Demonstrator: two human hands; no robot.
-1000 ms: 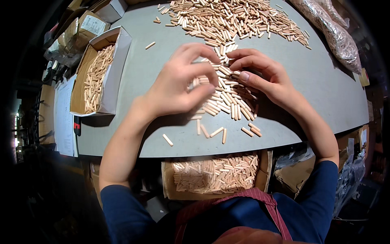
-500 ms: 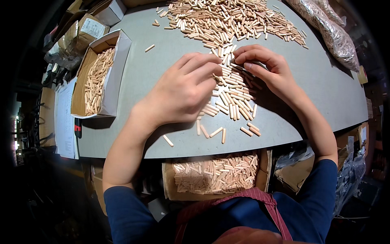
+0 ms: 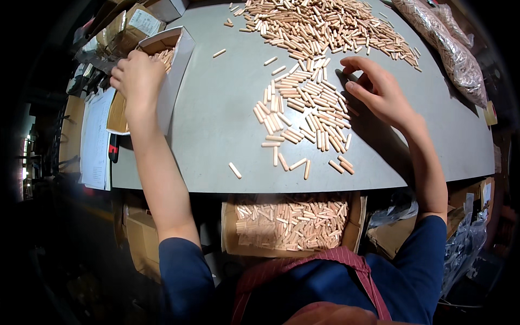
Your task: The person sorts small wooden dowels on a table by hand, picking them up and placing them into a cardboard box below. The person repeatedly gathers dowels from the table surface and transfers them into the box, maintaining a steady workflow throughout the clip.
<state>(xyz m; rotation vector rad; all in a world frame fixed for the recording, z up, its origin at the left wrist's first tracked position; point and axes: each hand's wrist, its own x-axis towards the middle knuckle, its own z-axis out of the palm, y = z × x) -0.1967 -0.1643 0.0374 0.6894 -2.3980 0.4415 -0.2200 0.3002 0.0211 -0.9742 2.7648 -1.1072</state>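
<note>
My left hand hangs over the white cardboard box at the left, its fingers curled down. Its fingertips and whatever they may hold are hidden. Wooden dowel pins in the box show partly past the hand. Just right of a loose spread of dowel pins on the grey table, my right hand is held with fingers bent and the thumb apart from the index finger. No dowel pin is visible in it.
A large heap of dowel pins covers the far middle of the grey table. Clear bags of dowel pins lie far right. Below the near edge sits an open carton of dowel pins. Papers hang at the left edge.
My left hand has moved from the middle dowel pins leftward to the white box. My right hand has shifted slightly right, away from the pins. The view has shifted a little.
</note>
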